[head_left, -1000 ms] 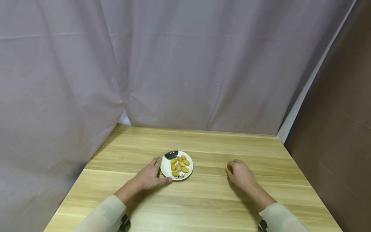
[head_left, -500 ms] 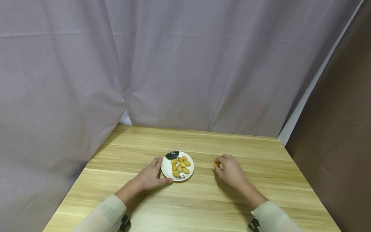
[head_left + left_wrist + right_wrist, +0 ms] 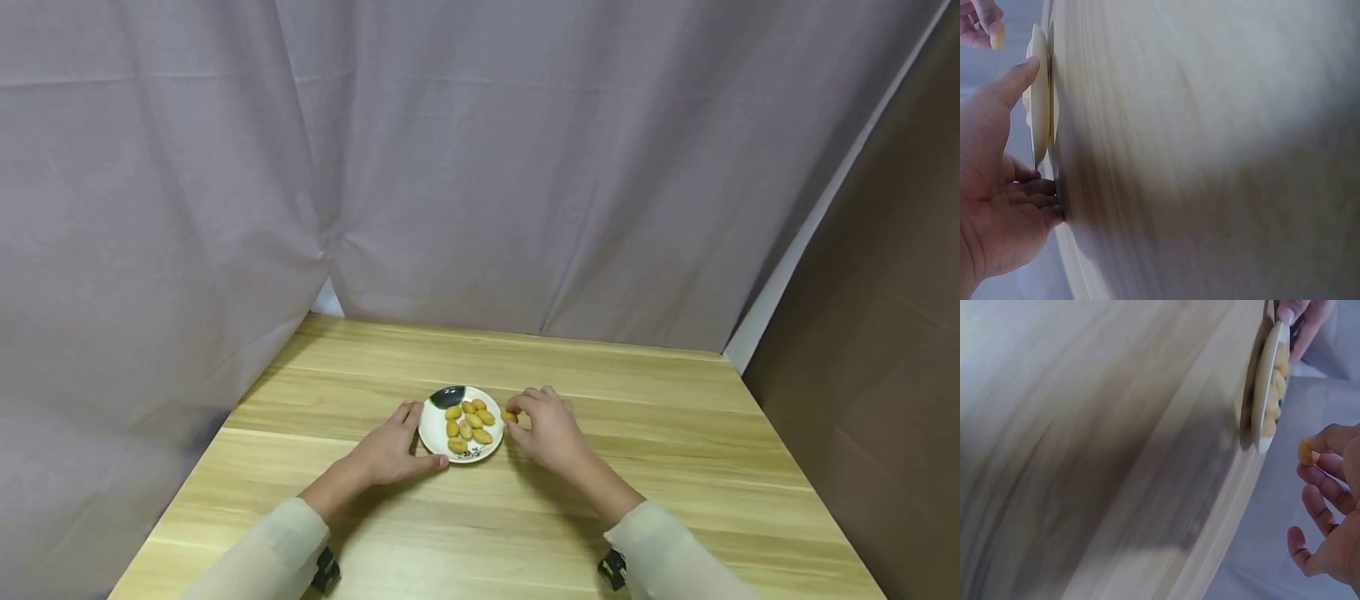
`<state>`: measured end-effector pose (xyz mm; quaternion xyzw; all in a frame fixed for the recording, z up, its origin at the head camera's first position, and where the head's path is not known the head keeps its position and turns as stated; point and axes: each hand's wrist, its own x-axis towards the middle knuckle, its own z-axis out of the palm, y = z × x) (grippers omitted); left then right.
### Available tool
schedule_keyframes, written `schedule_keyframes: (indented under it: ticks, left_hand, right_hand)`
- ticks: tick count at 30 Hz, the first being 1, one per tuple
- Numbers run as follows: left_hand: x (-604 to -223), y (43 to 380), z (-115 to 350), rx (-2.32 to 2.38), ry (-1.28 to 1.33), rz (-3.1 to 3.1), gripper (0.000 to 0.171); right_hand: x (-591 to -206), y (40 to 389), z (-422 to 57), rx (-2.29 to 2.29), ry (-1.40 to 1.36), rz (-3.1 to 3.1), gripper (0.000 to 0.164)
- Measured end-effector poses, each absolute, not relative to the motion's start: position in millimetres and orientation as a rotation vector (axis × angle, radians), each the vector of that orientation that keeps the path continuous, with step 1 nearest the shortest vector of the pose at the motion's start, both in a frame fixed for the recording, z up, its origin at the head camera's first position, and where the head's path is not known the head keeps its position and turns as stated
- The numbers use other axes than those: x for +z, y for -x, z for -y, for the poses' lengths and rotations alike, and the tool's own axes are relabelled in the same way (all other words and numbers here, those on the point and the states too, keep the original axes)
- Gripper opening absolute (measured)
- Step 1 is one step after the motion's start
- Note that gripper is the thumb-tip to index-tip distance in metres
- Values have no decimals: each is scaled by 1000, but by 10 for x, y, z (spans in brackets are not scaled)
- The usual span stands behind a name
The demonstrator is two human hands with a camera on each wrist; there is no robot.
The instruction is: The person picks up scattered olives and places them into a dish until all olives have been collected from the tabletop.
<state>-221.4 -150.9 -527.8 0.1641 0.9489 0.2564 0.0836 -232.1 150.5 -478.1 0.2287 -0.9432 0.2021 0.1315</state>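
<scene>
A small round white plate point(image 3: 430, 439) with a dark green patch and a floral print holds several small yellow oval pieces point(image 3: 467, 430). My left hand point(image 3: 386, 450) holds the plate at its left side, thumb on the near rim and fingers at the left edge. Just off the right rim, my right hand point(image 3: 551, 429) pinches one more yellow oval piece point(image 3: 1305, 452) between thumb and fingertips. In the right wrist view this piece is up off the table, and the other fingers are spread, loosely bent.
The wooden table point(image 3: 637, 533) extends around both hands. Grey curtain point(image 3: 480, 167) hangs behind its back edge and along the left, and a brown panel point(image 3: 885, 375) stands at the right. Both wrists wear dark devices under light sleeves point(image 3: 667, 550).
My right hand has travelled left across the table with the yellow oval piece, from well right of the plate to close beside its rim. The left hand stays at the plate.
</scene>
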Motion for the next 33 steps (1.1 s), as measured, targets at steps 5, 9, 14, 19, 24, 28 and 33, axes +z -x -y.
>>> schedule_keyframes:
  ticks: [5,9,14,19,24,28,33]
  left_hand:
    - [-5277,2227,1526,774,-481,-2835,123]
    - [-5277,2228,1537,758,-481,-2829,123]
    - [-5270,2224,1539,758,-491,-2830,122]
    - [-5255,2215,1541,763,-496,-2826,122]
    - [-5251,2208,1540,764,-498,-2819,121]
    - [-5254,2206,1534,779,-503,-2811,121]
    - [-5274,2203,1531,793,-508,-2814,122]
  right_hand:
    - [-4818,2351,-1321,588,-701,2742,16]
    - [-4850,2355,-1197,630,-730,2761,17]
    - [-4888,2353,-1049,640,-790,2778,17]
    - [-4931,2347,-921,615,-860,2752,16]
    - [-4973,2346,-824,594,-909,2739,17]
    - [-4996,2335,-759,548,-921,2725,18]
    - [-5030,2326,-695,511,-940,2690,18]
